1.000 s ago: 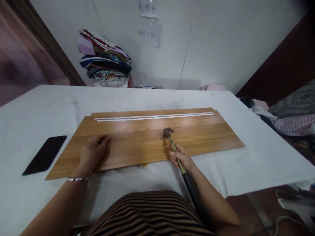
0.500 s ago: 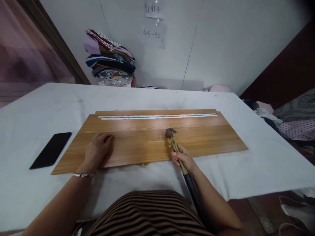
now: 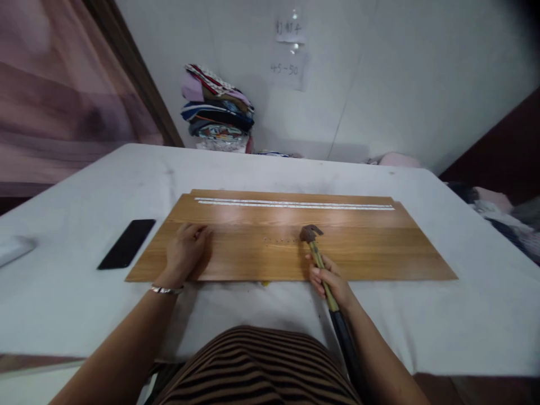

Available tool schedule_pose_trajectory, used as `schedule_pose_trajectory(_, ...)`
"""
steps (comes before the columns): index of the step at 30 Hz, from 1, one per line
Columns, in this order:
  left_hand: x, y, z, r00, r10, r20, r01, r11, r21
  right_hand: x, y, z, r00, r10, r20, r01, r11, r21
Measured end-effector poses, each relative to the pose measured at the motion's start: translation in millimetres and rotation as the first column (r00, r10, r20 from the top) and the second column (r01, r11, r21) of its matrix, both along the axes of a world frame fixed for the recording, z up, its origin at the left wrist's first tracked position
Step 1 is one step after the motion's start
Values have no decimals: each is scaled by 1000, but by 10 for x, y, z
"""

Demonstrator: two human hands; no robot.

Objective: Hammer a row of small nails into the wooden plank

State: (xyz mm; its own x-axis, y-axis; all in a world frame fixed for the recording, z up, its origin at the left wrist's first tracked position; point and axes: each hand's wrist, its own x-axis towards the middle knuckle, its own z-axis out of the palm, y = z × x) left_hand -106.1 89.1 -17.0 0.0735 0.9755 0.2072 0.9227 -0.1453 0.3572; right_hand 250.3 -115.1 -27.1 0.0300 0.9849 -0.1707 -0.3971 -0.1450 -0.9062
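Observation:
My right hand point(image 3: 333, 282) is wrapped round the wooden handle of a claw hammer point(image 3: 311, 233), well up the shaft. The hammer has a rusty head and a black lower grip. Its head is over a wood-grain board point(image 3: 371, 247), at the right end of a row of small nails or holes point(image 3: 282, 240) too small to tell apart. On the board's left part rests my left hand point(image 3: 185, 250), fingers curled in and thumb close to them. Whatever lies inside those fingers is hidden. A bracelet point(image 3: 167, 290) circles my left wrist.
Two pale strips with markings point(image 3: 295, 204) lie along the board's far edge. Left of the board is a black phone point(image 3: 127, 243) on the white-covered table point(image 3: 253, 315). A white object point(image 3: 14, 249) sits at far left. Folded clothes point(image 3: 219, 112) are stacked behind, against the wall.
My view has swung to the left, so the whole scene sits further right, and the white object at far left has come into sight. My grip on the hammer is the same.

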Motion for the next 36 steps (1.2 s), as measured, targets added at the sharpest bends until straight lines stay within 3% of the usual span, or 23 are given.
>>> schedule_pose_trajectory(4,-135,15,23,999,28,40,-32,992,120,26,-44,-11,1000,-7,8,8,1000,-28)
schedule_pose_trajectory(6,-161,-23,75,999,19,45,-25,993,119,19,-41,22,1000,11,13,-11,1000,-28)
schedule_pose_trajectory(13,77,-218,400,991,-83,-101,77,995,-64,-59,-25,145,1000,-13,-6,13,1000,-28)
schedule_pose_trajectory(19,337,-252,868,894,-231,-383,126,952,-279,-127,30,303,1000,-7,-28,7,1000,4)
schedule_pose_trajectory(22,424,-215,995,869,-275,-412,146,937,-317,-144,50,398,999,-10,-50,13,999,47)
schedule_pose_trajectory(30,463,39,954,780,-385,-494,172,890,-422,-75,63,403,996,-24,-80,29,998,63)
schedule_pose_trajectory(36,383,149,800,797,-386,-465,188,889,-417,-44,73,231,992,-54,-111,63,995,82)
